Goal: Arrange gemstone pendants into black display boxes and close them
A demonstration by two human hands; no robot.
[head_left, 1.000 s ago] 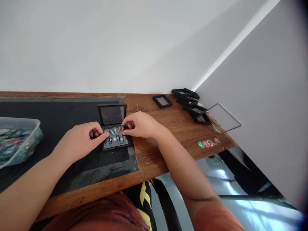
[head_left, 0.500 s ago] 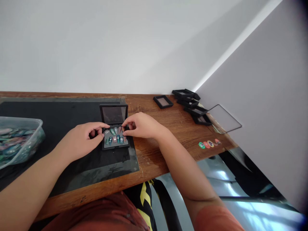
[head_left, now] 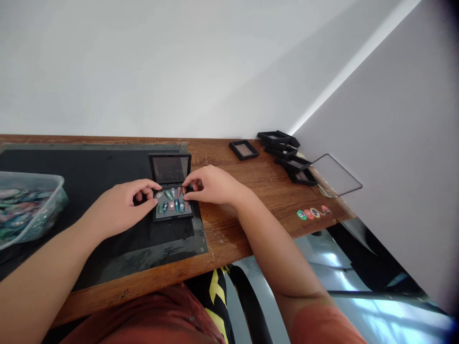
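An open black display case stands on the dark mat, its windowed lid tilted up at the back. Two rows of decorated press-on nails, in teal, green and pinkish tones, lie on its grey insert. My left hand has thumb and index finger closed around a nail at the upper left corner. Opposite it, my right hand pinches a brownish nail at the upper right corner. Fingertips partly cover both nails.
A clear plastic tub full of loose nails sits at the left. One black frame case and a pile of similar cases lie toward the wall at the right. Round stickers are near the table's right edge, by a thin wire-like frame.
Both hands stay at the case's upper corners with hardly any movement. The whole view has shifted very slightly.
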